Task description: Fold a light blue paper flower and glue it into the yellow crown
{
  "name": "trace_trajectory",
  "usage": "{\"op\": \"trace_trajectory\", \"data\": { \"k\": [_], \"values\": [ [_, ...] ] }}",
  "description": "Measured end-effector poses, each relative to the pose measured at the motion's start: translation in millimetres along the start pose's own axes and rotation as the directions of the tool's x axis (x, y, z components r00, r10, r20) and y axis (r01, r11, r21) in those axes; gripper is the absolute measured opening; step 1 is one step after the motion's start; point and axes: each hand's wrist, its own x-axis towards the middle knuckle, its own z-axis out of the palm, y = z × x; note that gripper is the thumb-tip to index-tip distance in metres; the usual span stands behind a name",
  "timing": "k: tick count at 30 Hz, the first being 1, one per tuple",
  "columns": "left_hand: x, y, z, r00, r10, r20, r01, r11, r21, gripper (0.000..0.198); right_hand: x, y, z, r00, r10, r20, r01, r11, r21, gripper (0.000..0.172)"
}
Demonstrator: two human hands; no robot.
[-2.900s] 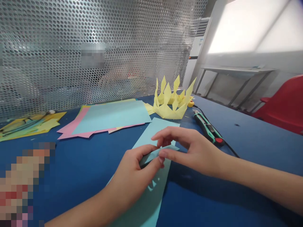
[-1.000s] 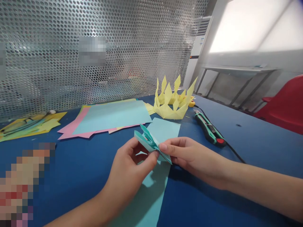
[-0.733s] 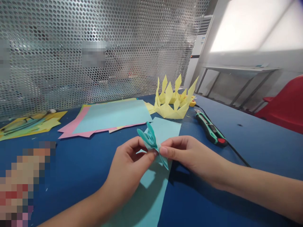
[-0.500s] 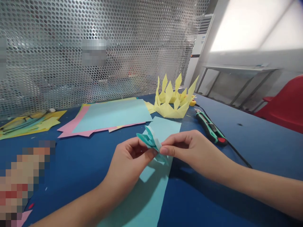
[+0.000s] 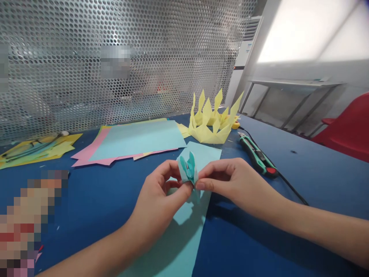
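Observation:
A small folded piece of teal paper (image 5: pixel 189 168), with two upright pointed flaps and a paler outer layer, is pinched between both hands above the table. My left hand (image 5: pixel 160 196) grips its left side and lower part, thumb in front and fingers behind. At its lower right edge, my right hand (image 5: pixel 230 179) pinches it between thumb and forefinger. Beneath the hands a long light-blue paper sheet (image 5: pixel 184 238) lies on the blue table, partly covered by my left hand and its shadow. Part of the folded paper is hidden by the fingers.
Behind stands a yellow paper crown (image 5: pixel 209 129). A stack of coloured sheets (image 5: pixel 141 138) lies left of it. A green and black utility knife (image 5: pixel 256 156) rests at right near a dark cord. Yellow scraps (image 5: pixel 57 149) lie far left; a red chair (image 5: pixel 346 127) is beyond the table.
The folded teal paper has turned in my fingers, so its two flaps now point upward and face me instead of leaning left. Both hands stay in nearly the same place.

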Motion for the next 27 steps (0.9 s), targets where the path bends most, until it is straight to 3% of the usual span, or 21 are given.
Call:
{"op": "trace_trajectory", "data": {
  "k": [6, 11, 18, 27],
  "values": [
    [-0.9, -0.7, 1.8, 0.997, 0.005, 0.076, -0.004, 1.000, -0.008, 0.011, -2.5, -3.1, 1.0, 0.999, -0.052, -0.006, 0.051, 0.995, -0.082, 0.015],
    [0.8, -0.5, 0.5, 0.991, -0.012, 0.132, 0.018, 0.999, -0.046, 0.015, -0.3, -3.9, -0.7, 0.997, 0.060, 0.049, -0.059, 0.998, -0.004, 0.020],
    [0.8, -1.7, 0.8, 0.997, -0.028, 0.078, 0.033, 0.997, -0.065, 0.017, 4.1, -2.3, -3.1, 0.993, 0.089, 0.082, -0.087, 0.996, -0.028, 0.031],
    [1.7, 1.2, 0.9, 0.998, -0.035, 0.057, 0.043, 0.989, -0.140, 0.027, 2.6, -8.2, -5.3, 0.992, 0.069, 0.101, -0.065, 0.997, -0.044, 0.034]
  ]
}}
